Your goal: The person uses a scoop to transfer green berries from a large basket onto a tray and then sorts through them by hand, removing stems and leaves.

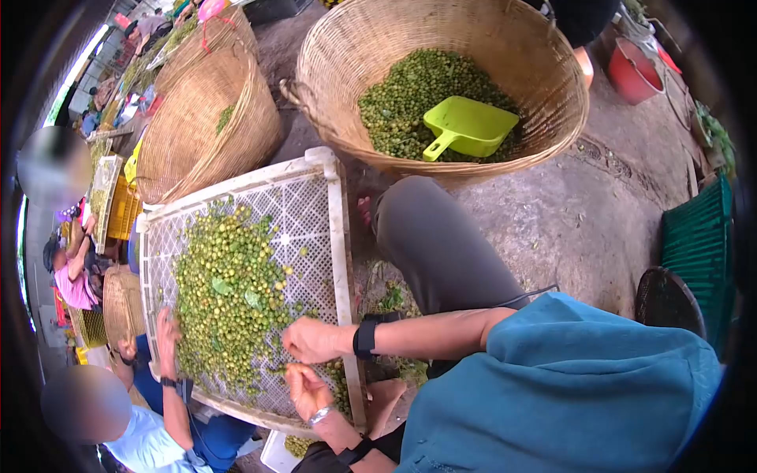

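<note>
Two bare hands of one person are working at one white tray (344, 236), the landmark. The right hand (313, 340) is hovering over its near side with curled fingers; how far they are closing, and on what, I cannot tell. The left hand (307, 392) is reaching in just beside it, fingers bending near a green sprig (276, 370); I cannot tell whether it is gripping anything. Small green fruits (229, 307), too many to count, are lying heaped in the tray, with two larger leaves (222, 286) showing on top. Across the tray, one co-worker's hand (167, 335) is resting by the fruits. Beyond the tray's upper end, one large wicker basket (552, 102) is holding more fruits and one lime-green scoop (471, 128). Well apart from the tray, one red bucket (633, 72) and one green crate (698, 244) are standing.
</note>
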Demonstrator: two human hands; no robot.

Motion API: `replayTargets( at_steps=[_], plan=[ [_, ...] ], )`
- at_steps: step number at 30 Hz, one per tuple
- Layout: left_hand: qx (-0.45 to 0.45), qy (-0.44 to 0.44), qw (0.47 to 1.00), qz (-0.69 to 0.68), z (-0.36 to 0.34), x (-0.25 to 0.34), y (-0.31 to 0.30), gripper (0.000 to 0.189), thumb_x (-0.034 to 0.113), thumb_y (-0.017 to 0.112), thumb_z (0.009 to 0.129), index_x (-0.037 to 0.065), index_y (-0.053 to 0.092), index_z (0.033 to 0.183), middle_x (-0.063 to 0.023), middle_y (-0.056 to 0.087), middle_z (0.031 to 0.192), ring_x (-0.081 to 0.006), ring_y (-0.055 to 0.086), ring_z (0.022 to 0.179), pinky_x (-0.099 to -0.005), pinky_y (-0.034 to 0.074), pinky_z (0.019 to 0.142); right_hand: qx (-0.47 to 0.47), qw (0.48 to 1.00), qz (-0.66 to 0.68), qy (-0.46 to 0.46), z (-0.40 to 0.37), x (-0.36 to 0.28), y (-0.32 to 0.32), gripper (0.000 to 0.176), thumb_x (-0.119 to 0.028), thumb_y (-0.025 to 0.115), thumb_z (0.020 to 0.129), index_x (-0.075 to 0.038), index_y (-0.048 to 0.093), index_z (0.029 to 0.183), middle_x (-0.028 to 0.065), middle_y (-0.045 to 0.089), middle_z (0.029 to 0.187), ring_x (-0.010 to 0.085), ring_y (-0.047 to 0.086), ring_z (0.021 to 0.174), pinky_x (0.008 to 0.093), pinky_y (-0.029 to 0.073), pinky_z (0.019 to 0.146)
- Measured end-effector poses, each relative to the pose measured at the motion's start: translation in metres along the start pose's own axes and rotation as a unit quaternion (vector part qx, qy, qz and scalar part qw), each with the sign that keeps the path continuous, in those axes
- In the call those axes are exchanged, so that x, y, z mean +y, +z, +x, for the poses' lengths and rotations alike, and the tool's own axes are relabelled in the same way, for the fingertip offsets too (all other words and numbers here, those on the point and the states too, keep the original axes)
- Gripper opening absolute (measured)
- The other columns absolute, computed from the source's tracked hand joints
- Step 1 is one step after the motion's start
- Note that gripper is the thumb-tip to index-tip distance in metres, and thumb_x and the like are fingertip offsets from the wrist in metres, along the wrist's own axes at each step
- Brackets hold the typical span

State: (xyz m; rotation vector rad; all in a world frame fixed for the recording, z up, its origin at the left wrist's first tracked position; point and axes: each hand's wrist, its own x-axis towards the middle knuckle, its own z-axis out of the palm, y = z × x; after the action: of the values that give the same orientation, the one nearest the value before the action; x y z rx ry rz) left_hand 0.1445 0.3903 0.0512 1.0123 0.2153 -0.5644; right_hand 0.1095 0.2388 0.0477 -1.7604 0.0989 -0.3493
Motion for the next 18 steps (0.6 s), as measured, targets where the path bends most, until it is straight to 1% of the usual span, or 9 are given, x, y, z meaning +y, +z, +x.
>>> replayTargets(
  at_steps=[1, 3, 4, 7, 8, 10, 13, 16, 18],
  plan=[
    [-0.13, -0.065, 0.988, -0.049, -0.009, 0.003, -0.001, 0.014, -0.005, 0.058, 0.078, -0.001, 0.053, 0.09, -0.0075, 0.053, 0.096, -0.0139, 0.053, 0.082, -0.0204, 0.046, 0.069, 0.012, 0.999, -0.048, -0.002, 0.003, 0.004, -0.001, 0.009, -0.009, 0.053, 0.065, -0.001, 0.059, 0.063, 0.0175, 0.056, 0.06, 0.0323, 0.057, 0.057, 0.0378, 0.045, 0.054],
    [-0.127, -0.09, 0.977, 0.146, -0.041, 0.004, 0.041, 0.014, -0.008, 0.062, 0.072, 0.0, 0.056, 0.083, -0.0062, 0.055, 0.082, -0.0138, 0.052, 0.073, -0.0205, 0.045, 0.065, -0.062, 0.977, -0.199, -0.043, 0.004, 0.005, -0.008, 0.011, -0.013, 0.055, 0.062, -0.004, 0.059, 0.057, 0.0165, 0.058, 0.06, 0.0314, 0.059, 0.057, 0.0382, 0.048, 0.053],
    [-0.124, 0.088, 0.887, 0.436, -0.038, -0.005, 0.032, 0.009, -0.006, 0.064, 0.072, 0.0, 0.058, 0.076, -0.0047, 0.056, 0.077, -0.0132, 0.052, 0.07, -0.022, 0.044, 0.063, -0.15, 0.941, -0.304, -0.013, 0.007, -0.002, -0.012, 0.011, -0.015, 0.058, 0.057, -0.004, 0.059, 0.056, 0.0159, 0.059, 0.061, 0.0309, 0.06, 0.058, 0.0367, 0.05, 0.053],
    [-0.059, 0.284, 0.795, 0.532, -0.026, -0.003, 0.036, 0.013, -0.01, 0.059, 0.067, 0.003, 0.059, 0.07, -0.005, 0.058, 0.069, -0.0139, 0.054, 0.066, -0.0265, 0.045, 0.06, -0.047, 0.975, -0.215, -0.006, 0.0, 0.0, -0.019, 0.016, -0.014, 0.059, 0.054, -0.004, 0.062, 0.066, 0.0167, 0.061, 0.069, 0.034, 0.061, 0.069, 0.0385, 0.051, 0.063],
    [-0.044, 0.385, 0.644, 0.66, -0.024, 0.005, 0.03, 0.012, -0.008, 0.056, 0.065, 0.003, 0.06, 0.07, -0.0081, 0.059, 0.067, -0.0164, 0.057, 0.064, -0.0281, 0.046, 0.059, -0.057, 0.971, -0.23, -0.006, 0.002, 0.001, -0.021, 0.016, -0.012, 0.058, 0.056, -0.003, 0.062, 0.068, 0.0176, 0.061, 0.071, 0.0352, 0.06, 0.069, 0.0391, 0.051, 0.065],
    [-0.113, 0.249, 0.628, 0.729, -0.027, 0.022, 0.037, 0.01, 0.0, 0.059, 0.066, 0.002, 0.062, 0.075, -0.0091, 0.063, 0.072, -0.0123, 0.059, 0.066, -0.0255, 0.046, 0.062, -0.054, 0.952, -0.302, 0.003, 0.001, -0.006, -0.025, 0.008, -0.014, 0.056, 0.063, -0.011, 0.059, 0.07, 0.0121, 0.061, 0.075, 0.0277, 0.059, 0.075, 0.039, 0.047, 0.073],
    [-0.331, -0.126, 0.702, 0.618, -0.044, 0.037, 0.062, 0.024, 0.007, 0.065, 0.07, 0.002, 0.065, 0.094, -0.0061, 0.066, 0.081, -0.0112, 0.06, 0.075, -0.0252, 0.047, 0.068, -0.002, 0.903, -0.429, -0.022, 0.001, -0.013, -0.033, 0.008, -0.016, 0.058, 0.066, -0.008, 0.057, 0.066, 0.0129, 0.06, 0.072, 0.0257, 0.06, 0.065, 0.034, 0.05, 0.06],
    [-0.331, -0.122, 0.685, 0.637, -0.038, 0.056, 0.093, 0.027, 0.01, 0.067, 0.072, 0.001, 0.064, 0.097, -0.0051, 0.066, 0.086, -0.0095, 0.06, 0.078, -0.0246, 0.047, 0.072, 0.072, 0.89, -0.439, -0.1, -0.001, 0.008, -0.036, 0.009, -0.016, 0.058, 0.066, -0.008, 0.057, 0.064, 0.0111, 0.059, 0.068, 0.0247, 0.059, 0.059, 0.0336, 0.049, 0.055],
    [-0.247, 0.054, 0.732, 0.633, -0.007, 0.048, 0.089, 0.028, 0.015, 0.066, 0.075, 0.001, 0.063, 0.099, -0.009, 0.065, 0.096, -0.0144, 0.059, 0.089, -0.0267, 0.046, 0.08, -0.008, 0.896, -0.443, 0.029, -0.006, 0.001, -0.042, 0.009, -0.014, 0.057, 0.067, -0.008, 0.059, 0.062, 0.0102, 0.059, 0.062, 0.0244, 0.059, 0.058, 0.0331, 0.049, 0.054]
  ],
)
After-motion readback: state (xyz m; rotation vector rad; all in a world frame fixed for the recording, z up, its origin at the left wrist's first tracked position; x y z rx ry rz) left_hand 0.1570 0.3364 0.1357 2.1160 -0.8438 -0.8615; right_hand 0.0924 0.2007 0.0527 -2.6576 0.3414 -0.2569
